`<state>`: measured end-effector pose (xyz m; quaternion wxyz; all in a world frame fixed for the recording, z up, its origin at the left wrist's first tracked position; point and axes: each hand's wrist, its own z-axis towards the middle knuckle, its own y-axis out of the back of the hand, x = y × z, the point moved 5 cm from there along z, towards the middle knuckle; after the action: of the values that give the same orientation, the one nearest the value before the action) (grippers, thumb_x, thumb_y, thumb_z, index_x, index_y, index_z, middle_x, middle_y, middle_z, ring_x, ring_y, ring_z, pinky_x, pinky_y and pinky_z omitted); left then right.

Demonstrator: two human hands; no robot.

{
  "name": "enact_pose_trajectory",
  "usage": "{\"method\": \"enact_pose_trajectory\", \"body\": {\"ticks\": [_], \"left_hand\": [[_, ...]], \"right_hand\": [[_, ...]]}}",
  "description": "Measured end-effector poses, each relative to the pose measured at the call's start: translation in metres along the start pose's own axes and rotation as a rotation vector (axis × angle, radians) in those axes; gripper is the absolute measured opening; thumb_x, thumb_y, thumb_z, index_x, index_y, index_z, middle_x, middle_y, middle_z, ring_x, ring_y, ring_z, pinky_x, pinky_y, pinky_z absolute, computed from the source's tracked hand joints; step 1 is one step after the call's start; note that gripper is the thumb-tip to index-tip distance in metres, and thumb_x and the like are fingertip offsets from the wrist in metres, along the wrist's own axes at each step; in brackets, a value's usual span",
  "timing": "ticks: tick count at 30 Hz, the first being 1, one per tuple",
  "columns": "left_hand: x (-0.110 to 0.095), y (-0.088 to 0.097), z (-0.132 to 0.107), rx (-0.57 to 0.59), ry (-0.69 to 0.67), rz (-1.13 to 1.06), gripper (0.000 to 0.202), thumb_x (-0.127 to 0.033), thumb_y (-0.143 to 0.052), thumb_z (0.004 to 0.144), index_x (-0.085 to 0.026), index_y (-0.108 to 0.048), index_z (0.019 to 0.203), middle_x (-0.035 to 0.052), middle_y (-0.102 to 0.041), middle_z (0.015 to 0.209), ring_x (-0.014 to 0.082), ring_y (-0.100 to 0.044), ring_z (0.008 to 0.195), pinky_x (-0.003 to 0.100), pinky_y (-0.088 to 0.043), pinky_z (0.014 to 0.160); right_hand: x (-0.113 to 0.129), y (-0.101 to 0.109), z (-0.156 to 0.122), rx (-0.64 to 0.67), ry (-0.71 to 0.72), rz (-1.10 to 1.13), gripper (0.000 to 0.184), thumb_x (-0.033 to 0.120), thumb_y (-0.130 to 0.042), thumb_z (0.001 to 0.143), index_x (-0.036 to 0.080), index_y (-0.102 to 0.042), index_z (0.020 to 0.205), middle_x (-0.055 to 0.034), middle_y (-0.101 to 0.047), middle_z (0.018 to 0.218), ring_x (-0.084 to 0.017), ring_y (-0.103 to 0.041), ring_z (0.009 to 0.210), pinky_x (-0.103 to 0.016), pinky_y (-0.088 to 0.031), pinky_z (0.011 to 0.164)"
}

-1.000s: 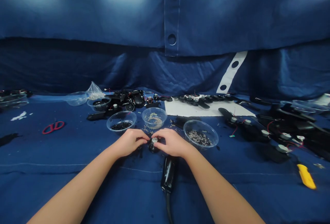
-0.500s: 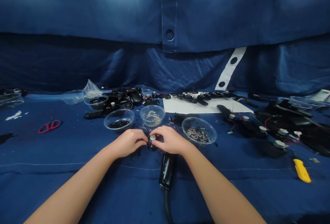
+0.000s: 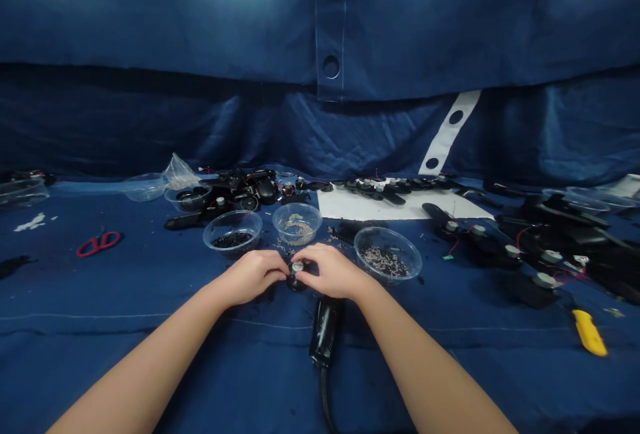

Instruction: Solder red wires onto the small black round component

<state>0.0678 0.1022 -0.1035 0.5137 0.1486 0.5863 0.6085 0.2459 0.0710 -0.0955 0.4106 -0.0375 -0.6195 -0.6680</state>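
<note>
Between my fingertips sits a small black part with a round silver piece on top [image 3: 297, 267], low over the blue cloth. My left hand [image 3: 255, 277] pinches it from the left side. From the right, my right hand [image 3: 327, 271] grips it with thumb and fingers, hiding part of it. A black corded tool with a rounded body [image 3: 324, 331] lies just below my right hand, its cable running toward me. Clear bowls stand just beyond: one with small black pieces [image 3: 232, 224], one with tiny light screws [image 3: 297, 214], one with mixed dark and light pieces [image 3: 388, 241].
Red-handled scissors [image 3: 99, 243] lie at the left. A pile of black parts [image 3: 250, 187] sits behind the bowls. A white sheet [image 3: 345, 205] carries more black parts. Wired black pieces [image 3: 530, 287] and a yellow-handled tool [image 3: 590, 333] lie at the right. A blue curtain [image 3: 200, 21] hangs behind.
The whole view has shifted very slightly. Both hands keep the same hold on the small black part, with no clear movement.
</note>
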Motion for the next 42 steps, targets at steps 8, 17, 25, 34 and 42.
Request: {"method": "enact_pose_trajectory", "body": {"ticks": [8,17,25,34,42], "left_hand": [[-0.001,-0.003,0.000,-0.036,-0.025,0.024,0.013,-0.015,-0.067,0.097,-0.021,-0.078,0.099,0.0026,-0.076,0.097,0.0170,-0.071,0.091,0.026,-0.053,0.086],[-0.004,-0.001,-0.001,-0.039,-0.093,0.179,0.017,-0.017,-0.065,0.097,-0.023,-0.081,0.099,0.0031,-0.076,0.095,0.0177,-0.072,0.088,0.027,-0.055,0.081],[0.000,-0.004,0.000,-0.126,-0.118,0.187,0.013,-0.017,-0.072,0.093,-0.024,-0.083,0.096,0.0017,-0.075,0.091,0.0164,-0.072,0.083,0.026,-0.056,0.077],[0.002,0.017,-0.004,-0.102,-0.028,0.173,0.013,-0.019,-0.080,0.084,-0.022,-0.080,0.097,0.0032,-0.076,0.094,0.0194,-0.072,0.087,0.031,-0.056,0.082],[0.004,0.010,-0.004,-0.027,0.020,0.105,0.010,-0.025,-0.073,0.088,-0.023,-0.079,0.095,0.0039,-0.075,0.093,0.0195,-0.071,0.085,0.030,-0.053,0.081]], "right_hand": [[0.001,0.000,0.000,-0.012,0.013,0.003,0.031,0.028,-0.067,0.090,0.023,-0.073,0.119,-0.0054,-0.076,0.121,-0.026,-0.066,0.116,-0.043,-0.052,0.105],[0.000,0.000,0.001,-0.008,0.004,0.005,0.031,0.028,-0.067,0.090,0.023,-0.074,0.119,-0.0058,-0.076,0.121,-0.026,-0.067,0.115,-0.043,-0.052,0.105],[0.001,0.001,0.001,0.002,-0.006,0.000,0.031,0.028,-0.067,0.090,0.023,-0.073,0.120,-0.0057,-0.076,0.121,-0.026,-0.066,0.116,-0.042,-0.051,0.105],[0.002,0.002,0.001,0.001,-0.006,0.005,0.030,0.029,-0.068,0.090,0.022,-0.074,0.119,-0.0061,-0.076,0.121,-0.025,-0.066,0.115,-0.042,-0.051,0.106],[0.003,0.006,0.000,-0.087,0.090,0.029,0.022,0.021,-0.071,0.089,0.022,-0.073,0.111,-0.0056,-0.076,0.113,-0.023,-0.066,0.110,-0.041,-0.053,0.102]]}}
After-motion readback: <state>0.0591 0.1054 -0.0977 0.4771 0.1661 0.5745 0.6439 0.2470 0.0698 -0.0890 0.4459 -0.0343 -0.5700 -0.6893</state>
